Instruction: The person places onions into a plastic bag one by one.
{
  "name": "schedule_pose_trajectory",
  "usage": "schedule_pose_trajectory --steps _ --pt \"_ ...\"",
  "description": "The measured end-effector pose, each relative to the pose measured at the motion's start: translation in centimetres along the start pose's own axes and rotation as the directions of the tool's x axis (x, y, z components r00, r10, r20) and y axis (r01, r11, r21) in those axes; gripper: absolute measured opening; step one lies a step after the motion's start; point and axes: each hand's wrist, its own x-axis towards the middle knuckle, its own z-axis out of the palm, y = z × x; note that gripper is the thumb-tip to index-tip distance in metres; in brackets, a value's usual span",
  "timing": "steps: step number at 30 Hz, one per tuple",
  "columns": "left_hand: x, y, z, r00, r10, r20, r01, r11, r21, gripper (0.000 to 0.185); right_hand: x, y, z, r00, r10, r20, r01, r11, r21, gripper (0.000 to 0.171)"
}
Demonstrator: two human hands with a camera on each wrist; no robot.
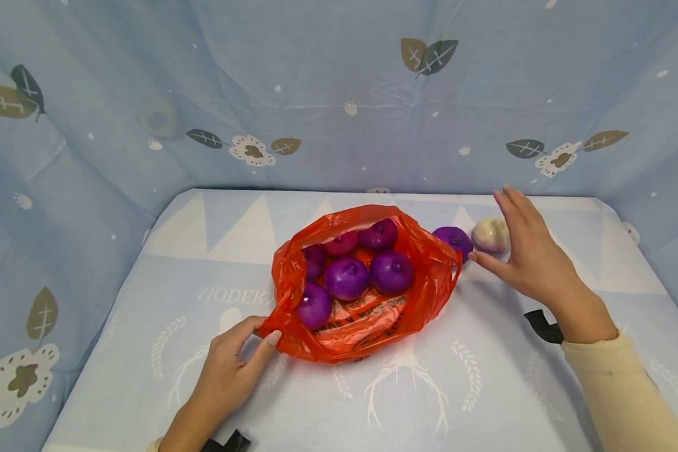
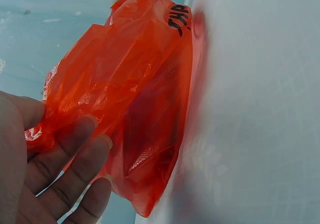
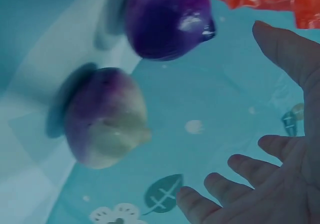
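Bag [image 2: 130, 94] print cut off; tabletop [image 2: 260, 109] blurred.

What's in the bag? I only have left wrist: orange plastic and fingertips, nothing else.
Observer: Six purple onions lie in the orange bag, seen from the head view.
Operator: Bag mouth open?
Observer: Yes, it gapes upward; the left hand pinches its near-left edge.
Operator: Right hand?
Observer: The right hand is open, fingers straight, beside a pale onion on the table.
Operator: Anything else outside?
Observer: One more purple onion, between the bag and the pale one.
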Motion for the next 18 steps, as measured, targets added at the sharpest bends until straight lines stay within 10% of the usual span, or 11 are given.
schedule_pose_trajectory --steps 18 --pt "0.0 -0.1 0.1 1.000 0.003 -0.004 -0.003 1.000 0.030 0.023 1.9 3.9 1.6 0.959 0.199 0.201 -0.212 0.976 0.042 0.114"
